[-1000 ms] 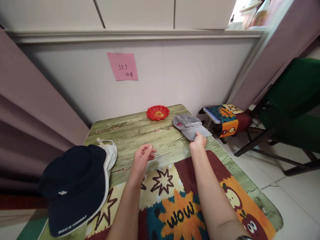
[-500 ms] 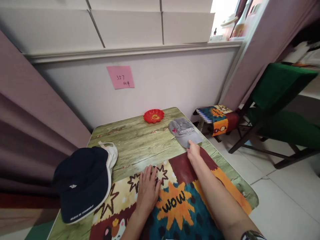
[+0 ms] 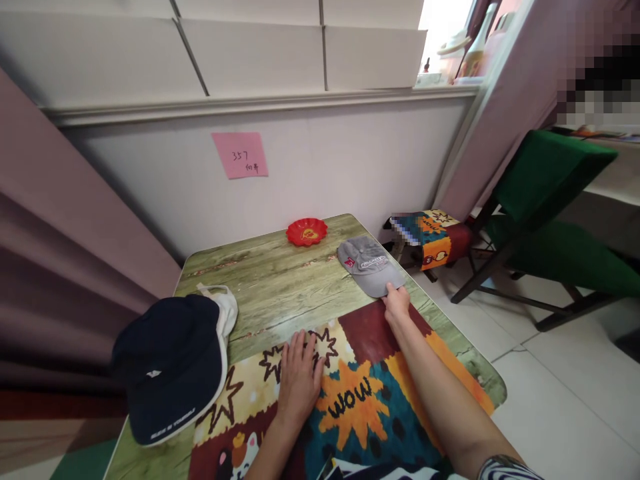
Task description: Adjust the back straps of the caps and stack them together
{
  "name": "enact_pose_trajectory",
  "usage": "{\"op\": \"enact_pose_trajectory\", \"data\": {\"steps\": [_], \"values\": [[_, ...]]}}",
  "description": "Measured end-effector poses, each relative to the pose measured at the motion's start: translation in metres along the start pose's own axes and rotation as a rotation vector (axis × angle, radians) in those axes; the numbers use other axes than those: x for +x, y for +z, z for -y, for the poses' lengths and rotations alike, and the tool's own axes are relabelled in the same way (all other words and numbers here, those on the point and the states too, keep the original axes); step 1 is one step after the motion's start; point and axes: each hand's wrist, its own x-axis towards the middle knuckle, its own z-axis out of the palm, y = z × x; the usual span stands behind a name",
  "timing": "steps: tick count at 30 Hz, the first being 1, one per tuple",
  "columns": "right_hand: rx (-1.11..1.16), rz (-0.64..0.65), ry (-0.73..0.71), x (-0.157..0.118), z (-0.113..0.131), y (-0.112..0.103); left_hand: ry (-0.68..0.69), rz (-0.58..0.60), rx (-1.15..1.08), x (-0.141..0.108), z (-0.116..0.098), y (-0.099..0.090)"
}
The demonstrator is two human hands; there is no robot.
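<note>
A grey cap lies near the table's right edge, its brim toward me. My right hand pinches the front edge of that brim, thumb on top and the other fingers partly hidden beneath. Flat on the patterned mat rests my left hand, fingers stretched and holding nothing. At the table's left edge sits a dark blue cap with a white-edged brim, and a white cap shows partly behind it.
A red scalloped dish stands at the back of the wood-grain table, by the wall. To the right are a covered stool and a green chair. Curtains hang on both sides.
My right hand has slid slightly right along the grey cap's brim. My left hand stays flat on the mat. The view has shifted a little.
</note>
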Motion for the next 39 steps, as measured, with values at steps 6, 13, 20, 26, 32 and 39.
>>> {"op": "enact_pose_trajectory", "data": {"steps": [6, 13, 20, 26, 32, 39], "values": [[-0.035, -0.08, 0.058, -0.001, 0.003, 0.002, -0.014, -0.002, -0.003, -0.001, -0.002, 0.001], [-0.069, -0.078, 0.028, -0.008, 0.007, -0.002, -0.038, 0.041, -0.034, -0.006, -0.011, -0.006], [-0.16, -0.111, -0.246, -0.072, 0.005, -0.021, -0.062, -0.011, -0.149, -0.016, -0.012, -0.006], [-0.523, 0.534, -0.553, -0.133, 0.001, -0.003, 0.02, -0.232, -0.23, -0.001, 0.005, -0.04], [-0.479, 0.77, -0.311, -0.144, -0.022, 0.043, -0.18, -0.641, -0.051, 0.037, 0.078, -0.143], [-0.627, 0.899, -0.319, -0.149, -0.058, 0.05, -0.534, -0.673, 0.054, 0.028, 0.178, -0.205]]}}
